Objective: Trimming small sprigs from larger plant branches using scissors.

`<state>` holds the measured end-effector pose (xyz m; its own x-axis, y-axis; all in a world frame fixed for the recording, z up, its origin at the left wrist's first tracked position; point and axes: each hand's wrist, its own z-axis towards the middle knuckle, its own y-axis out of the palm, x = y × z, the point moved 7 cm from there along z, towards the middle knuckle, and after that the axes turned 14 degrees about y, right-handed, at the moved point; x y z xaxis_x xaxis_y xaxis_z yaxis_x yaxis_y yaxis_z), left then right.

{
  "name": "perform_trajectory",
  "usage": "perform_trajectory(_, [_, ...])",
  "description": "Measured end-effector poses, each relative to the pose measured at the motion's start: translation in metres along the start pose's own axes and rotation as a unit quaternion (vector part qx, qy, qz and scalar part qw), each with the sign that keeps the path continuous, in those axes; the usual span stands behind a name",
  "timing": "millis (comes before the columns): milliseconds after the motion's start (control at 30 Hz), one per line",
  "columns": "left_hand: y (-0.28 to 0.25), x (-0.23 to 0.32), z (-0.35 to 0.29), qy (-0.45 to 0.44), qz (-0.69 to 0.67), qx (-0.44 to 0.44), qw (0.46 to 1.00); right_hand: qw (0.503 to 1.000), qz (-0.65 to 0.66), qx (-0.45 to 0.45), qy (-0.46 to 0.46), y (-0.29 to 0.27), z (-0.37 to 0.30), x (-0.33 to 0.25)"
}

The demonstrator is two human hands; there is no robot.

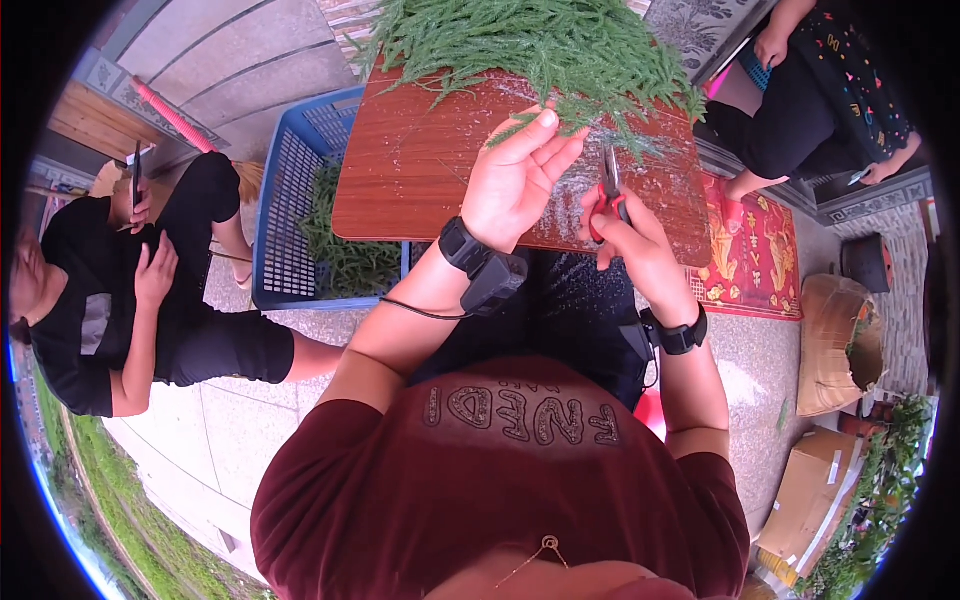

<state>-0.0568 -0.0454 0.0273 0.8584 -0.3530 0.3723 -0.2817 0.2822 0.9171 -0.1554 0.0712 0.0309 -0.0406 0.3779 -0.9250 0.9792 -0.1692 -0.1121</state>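
Over the brown wooden table, my left hand is raised, palm partly turned up, with thumb and fingertips closed on a feathery green sprig. My right hand grips red-handled pliers, whose dark jaws point away from me toward the greenery. The jaws are close to the sprig's loose fronds; whether they touch them I cannot tell. A large heap of the same green sprigs covers the far part of the table. Pale bits are scattered over the tabletop around my hands.
Left of the table stands a blue plastic basket with more green sprigs inside. One person sits at the left holding a phone; another is at the upper right. Cardboard boxes and a red patterned mat lie to the right.
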Motion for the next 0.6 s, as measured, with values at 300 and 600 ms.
perform_trajectory(300, [-0.006,-0.011,-0.009,0.022,0.046,0.018,0.999,0.956,-0.139,0.209,-0.154,-0.010,0.014,-0.014])
perform_trajectory(600, [-0.011,-0.015,-0.011,0.002,0.130,-0.019,0.991,0.960,-0.137,0.212,-0.123,-0.014,0.016,-0.010])
